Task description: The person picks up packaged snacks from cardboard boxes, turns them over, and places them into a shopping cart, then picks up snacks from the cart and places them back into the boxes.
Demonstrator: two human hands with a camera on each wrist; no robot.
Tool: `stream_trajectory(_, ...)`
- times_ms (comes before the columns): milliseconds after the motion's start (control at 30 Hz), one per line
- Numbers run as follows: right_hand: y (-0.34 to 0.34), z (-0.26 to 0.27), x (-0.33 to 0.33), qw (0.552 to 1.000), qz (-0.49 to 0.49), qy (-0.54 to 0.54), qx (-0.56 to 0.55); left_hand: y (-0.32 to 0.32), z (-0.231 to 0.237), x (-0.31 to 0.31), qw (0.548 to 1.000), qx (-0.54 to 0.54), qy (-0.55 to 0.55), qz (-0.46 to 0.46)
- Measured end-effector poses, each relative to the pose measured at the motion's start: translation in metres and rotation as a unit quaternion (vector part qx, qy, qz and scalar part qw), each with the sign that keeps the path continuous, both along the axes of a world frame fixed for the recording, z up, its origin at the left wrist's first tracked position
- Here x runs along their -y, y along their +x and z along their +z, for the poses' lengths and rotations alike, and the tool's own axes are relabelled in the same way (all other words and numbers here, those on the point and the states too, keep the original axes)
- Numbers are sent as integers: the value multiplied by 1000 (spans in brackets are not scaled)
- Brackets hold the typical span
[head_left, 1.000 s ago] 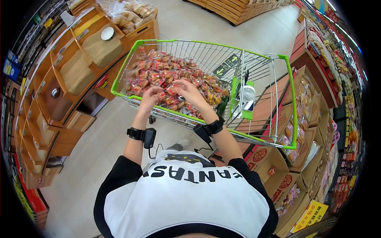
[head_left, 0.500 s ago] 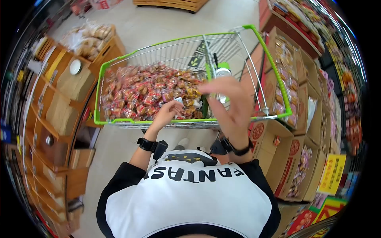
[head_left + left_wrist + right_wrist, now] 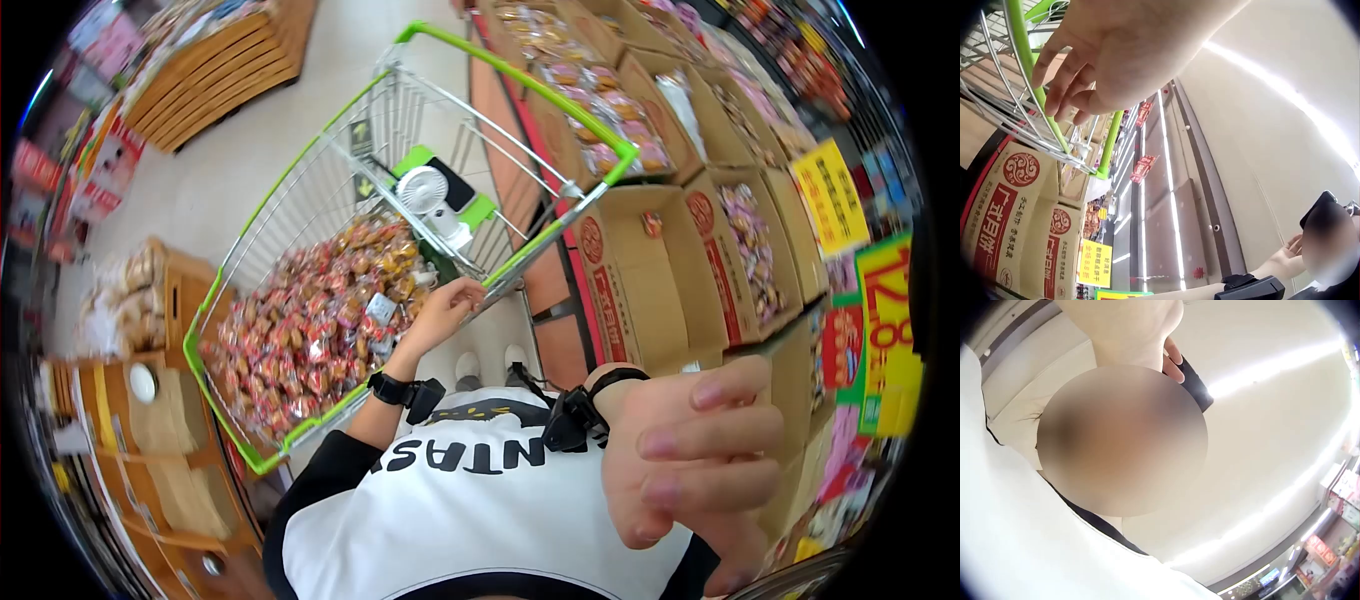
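Observation:
My left hand [image 3: 445, 315] hangs over the near side of the shopping cart [image 3: 193, 345], fingers loosely bent and holding nothing. In the left wrist view its fingertips overlap the cart's green rail [image 3: 1017, 37]. Small wrapped pastries [image 3: 310, 320] in red and yellow packaging are heaped in the cart, with a white tag [image 3: 380, 308] on top. My right hand [image 3: 690, 450] is raised close to the head camera, fingers bent and spread. In the right wrist view its fingers [image 3: 1174, 369] touch or overlap a black device [image 3: 1196, 384] at the head.
A white handheld fan [image 3: 422, 190] and a dark phone [image 3: 452, 182] lie on the cart's green seat panel. Cardboard boxes [image 3: 640, 290] of packaged pastries line the right side. Wooden shelving [image 3: 130, 480] stands at the left, and a slatted wooden stand [image 3: 215, 85] farther back.
The right hand has left the pastries and risen toward the head. My left hand has shifted to the cart's near side. The view has turned right, so the cart appears angled.

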State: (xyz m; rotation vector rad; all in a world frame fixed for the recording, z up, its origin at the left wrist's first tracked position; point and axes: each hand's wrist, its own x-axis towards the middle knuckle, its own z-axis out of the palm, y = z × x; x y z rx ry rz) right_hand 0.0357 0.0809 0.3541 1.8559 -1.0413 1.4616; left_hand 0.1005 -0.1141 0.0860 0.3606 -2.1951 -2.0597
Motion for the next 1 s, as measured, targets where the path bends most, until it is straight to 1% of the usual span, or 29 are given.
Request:
stream_trajectory(33, 0, 1, -3, 999, 2, 25, -22, -5, -1, -3, 1000, -4, 3, -11)
stream_trajectory(67, 0, 1, -4, 999, -21, 28, -22, -9, -9, -4, 999, -7, 26, -28)
stream_trajectory(100, 0, -1, -3, 999, -25, -4, -27, -11, -9, -6, 998, -7, 29, -50)
stream_trajectory(133, 1, -1, -3, 998, -28, -35, -34, -13, -8, -9, 998, -2, 22, -50)
stream_trajectory(200, 0, -1, -12, 997, -49, -17, -54, -16, -10, -14, 999, 1, 8, -40)
stream_trajectory(233, 1, -1, -15, 996, -51, -2, -73, -17, -11, -15, 998, 1, 11, -56)
stream_trajectory(267, 10, -5, -14, 995, -65, 2, -73, -18, -10, -16, 999, -1, -23, -47)
stream_trajectory(300, 25, -12, -8, 985, -165, -54, 10, -18, -10, -15, 998, -4, -58, -37)
stream_trajectory(333, 35, -16, -4, 954, -262, -111, 92, -18, -14, -13, 996, -6, -73, -51)
stream_trajectory(367, 38, -15, -3, 952, -272, -110, 91, -18, -14, -13, 996, -5, -71, -61)
stream_trajectory(433, 41, -12, -2, 943, -299, -105, 97, -18, -13, -12, 993, -7, -111, -43)
stream_trajectory(533, 46, -11, -4, 938, -308, -129, 97, -17, -11, -12, 988, -6, -144, -50)
stream_trajectory(667, 50, -7, -18, 939, -305, -132, 83, -15, -13, -17, 981, -20, -190, -37)
stream_trajectory(700, 49, -6, -22, 947, -291, -119, 71, -15, -14, -18, 979, -21, -203, -30)
stream_trajectory(733, 48, -5, -28, 955, -271, -102, 58, -14, -12, -18, 977, 0, -209, -44)
stream_trajectory(833, 41, -4, -46, 977, -207, -34, 38, -12, -18, -22, 972, -36, -231, -29)
stream_trajectory(867, 38, -5, -49, 980, -194, -22, 38, -10, -16, -23, 977, -6, -213, -24)
stream_trajectory(900, 37, -8, -49, 979, -199, -40, 35, -10, -10, -27, 980, 26, -197, -21)
stream_trajectory(933, 31, -11, -48, 976, -204, -74, 21, -9, 8, -37, 981, 67, -181, -10)
stream_trajectory(967, 27, -16, -49, 972, -208, -102, 26, -14, -38, -22, 985, -8, -173, -22)
stream_trajectory(1000, 24, -16, -56, 972, -217, -89, 24, -16, -36, -25, 981, -3, -196, -17)
